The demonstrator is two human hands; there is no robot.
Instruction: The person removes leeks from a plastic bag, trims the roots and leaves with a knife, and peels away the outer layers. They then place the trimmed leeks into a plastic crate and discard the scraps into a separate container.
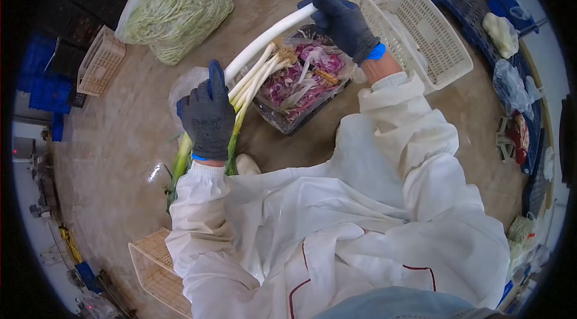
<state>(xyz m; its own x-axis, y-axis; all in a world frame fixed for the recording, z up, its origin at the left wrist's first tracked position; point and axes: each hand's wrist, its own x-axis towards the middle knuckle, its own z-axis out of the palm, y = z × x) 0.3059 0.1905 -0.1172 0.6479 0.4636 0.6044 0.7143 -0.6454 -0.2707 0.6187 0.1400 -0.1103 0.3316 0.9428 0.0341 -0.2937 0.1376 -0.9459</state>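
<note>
Dark gloves with blue cuffs cover both hands, and white coat sleeves run back from them. The left hand [207,117] is closed tight around a bundle [255,75] of thin leeks, gripping it about midway. The rooty white ends point up and away towards the crate, and the green tops stick out below the wrist towards the floor [120,132].

The right hand [344,21] is clamped on the far white end of a long leek [270,33]. This stalk is thicker than the rest and arches in a curve from the right hand down to the left, where its lower part passes into the same grip as the bundle. The two hands are well apart, one at each end of the white stretch.

Under the leeks sits a dark crate [282,123] holding purple and white trimmings [318,63]; the roots of the bundle hang just over its rim. A white basket [415,24] stands just beside the crate, behind the right hand. Further off on the floor lie a clear bag [177,6] stuffed with pale green vegetables and a tan basket [99,60]. Another tan basket [156,268] sits near the left elbow.
</note>
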